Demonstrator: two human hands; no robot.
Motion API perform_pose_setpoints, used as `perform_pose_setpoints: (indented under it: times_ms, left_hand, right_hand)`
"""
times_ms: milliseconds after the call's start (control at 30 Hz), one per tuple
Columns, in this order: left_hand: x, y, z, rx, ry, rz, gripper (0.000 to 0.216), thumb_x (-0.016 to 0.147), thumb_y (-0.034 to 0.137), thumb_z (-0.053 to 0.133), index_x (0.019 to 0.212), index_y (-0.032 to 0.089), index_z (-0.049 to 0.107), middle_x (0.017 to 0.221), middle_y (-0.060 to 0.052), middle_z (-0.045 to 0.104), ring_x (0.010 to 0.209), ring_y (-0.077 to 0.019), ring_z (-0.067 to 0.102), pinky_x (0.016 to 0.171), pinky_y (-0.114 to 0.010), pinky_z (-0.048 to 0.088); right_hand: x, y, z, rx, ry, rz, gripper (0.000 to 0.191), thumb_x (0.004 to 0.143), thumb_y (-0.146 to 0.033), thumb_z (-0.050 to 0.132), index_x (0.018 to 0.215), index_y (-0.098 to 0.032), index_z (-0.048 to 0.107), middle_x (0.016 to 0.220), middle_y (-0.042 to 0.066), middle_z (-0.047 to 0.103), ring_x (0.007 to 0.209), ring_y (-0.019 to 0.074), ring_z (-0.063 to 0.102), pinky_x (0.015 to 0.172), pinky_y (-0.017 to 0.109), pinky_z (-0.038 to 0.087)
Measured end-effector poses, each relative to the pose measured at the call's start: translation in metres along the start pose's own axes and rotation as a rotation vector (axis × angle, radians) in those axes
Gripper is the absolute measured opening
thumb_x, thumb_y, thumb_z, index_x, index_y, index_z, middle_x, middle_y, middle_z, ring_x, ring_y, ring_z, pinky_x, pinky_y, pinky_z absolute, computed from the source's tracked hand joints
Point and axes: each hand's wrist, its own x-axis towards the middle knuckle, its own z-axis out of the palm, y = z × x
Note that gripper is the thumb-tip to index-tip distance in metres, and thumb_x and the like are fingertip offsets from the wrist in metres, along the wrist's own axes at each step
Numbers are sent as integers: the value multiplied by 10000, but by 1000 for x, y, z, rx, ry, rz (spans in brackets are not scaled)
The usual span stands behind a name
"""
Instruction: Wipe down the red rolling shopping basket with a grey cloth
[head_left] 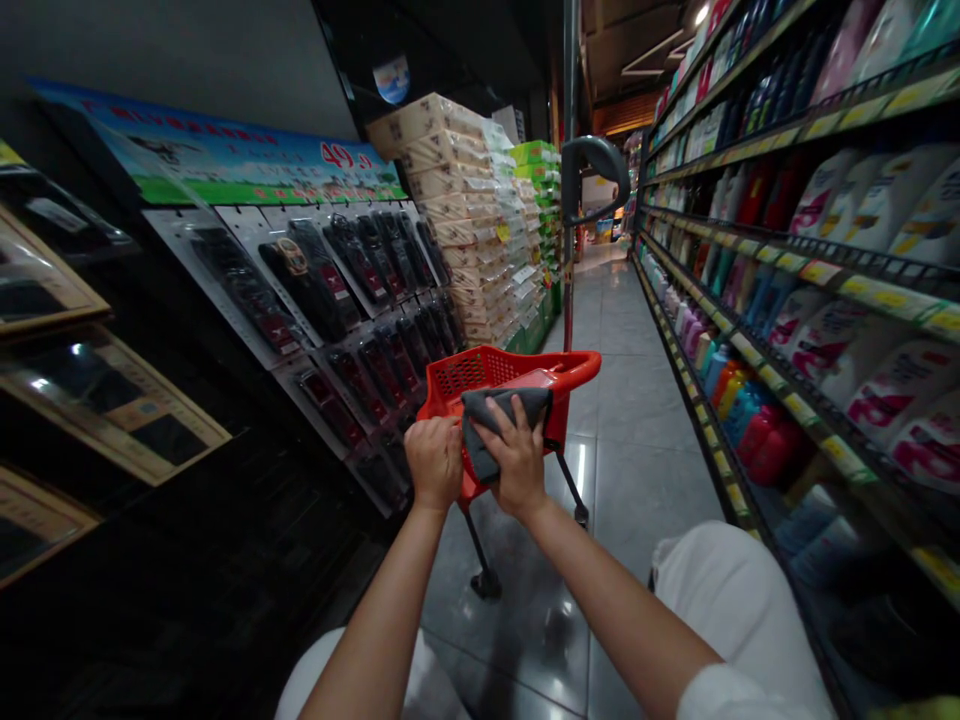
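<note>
A red plastic shopping basket on a wheeled stand sits in a store aisle in front of me. A dark grey cloth lies over its near rim. My right hand presses on the cloth with its fingers curled over it. My left hand is closed in a fist on the basket's near rim, just left of the cloth. A tall pole with a black curved handle rises behind the basket.
Left of the aisle hangs a pegboard of dark packaged goods, with stacked tissue packs beyond. Shelves of bottles and refill pouches line the right. Grey floor tiles run ahead. My knees in white trousers show below.
</note>
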Motion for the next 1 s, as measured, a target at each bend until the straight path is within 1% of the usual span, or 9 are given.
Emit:
perform_pose_setpoints:
  times_ms: [100,267,367,533,633,733,833,900,1000]
  left_hand:
    - [-1,-2,-4,-67,-44,-4,464,992,333,226,994,176,663,894,-88,684,870,-232,585,827,-400,394]
    - [-3,-1,-4,-97,-59,-47,436,983,334,262,1035,179,666,954,-88,690,913,-231,591,868,-406,397]
    - [-3,1,-1,-91,-56,-64,440,983,330,263,1037,168,669,957,-92,691,927,-235,591,882,-414,397]
    - [-2,-4,-1,-78,-52,-69,438,984,323,254,1032,182,667,971,-88,693,957,-227,595,914,-408,403]
    - [-3,-13,-4,-77,-52,-55,436,985,327,260,1028,183,668,973,-87,700,961,-223,601,915,-403,410]
    - [-1,-14,-9,-33,-66,-48,417,984,336,290,981,182,678,929,-87,706,921,-225,611,881,-399,424]
    - [4,1,-10,112,-35,-62,357,969,334,362,939,176,681,881,-89,705,884,-241,616,907,-436,415]
    - [10,17,-5,168,-25,-11,302,952,323,417,1015,183,677,950,-93,714,938,-254,621,985,-474,386]
    - [20,39,9,138,-122,141,356,930,295,455,1240,211,609,1211,-113,668,1132,-272,593,1027,-457,401]
  right_hand:
    - [-3,5,-3,8,-51,-56,575,876,-240,537,1426,-371,432,1532,-4,419,1500,271,157,1183,632,42]
    - [8,47,-11,71,176,230,622,854,-192,452,1469,-270,397,1565,58,351,1506,296,132,1161,585,242]
    - [7,36,-1,114,216,254,605,852,-209,472,1453,-261,429,1577,62,319,1510,327,76,1167,613,212]
    - [-7,8,10,117,41,68,562,873,-168,505,1394,-377,481,1542,3,396,1513,279,96,1177,634,152]
    - [-2,36,-2,145,22,66,576,857,-172,505,1399,-364,475,1541,-1,399,1503,269,159,1179,600,199]
    - [12,76,-16,193,182,229,606,829,-129,446,1412,-290,476,1545,33,390,1501,269,172,1178,558,251]
    - [21,88,-20,196,301,355,635,804,-77,390,1408,-249,484,1548,47,380,1508,267,140,1184,564,239]
    - [19,79,-19,178,223,277,618,810,-99,423,1403,-257,491,1558,36,366,1512,283,110,1184,578,224]
    - [12,68,-18,153,47,92,588,834,-175,492,1406,-309,483,1567,7,357,1508,299,124,1180,595,208]
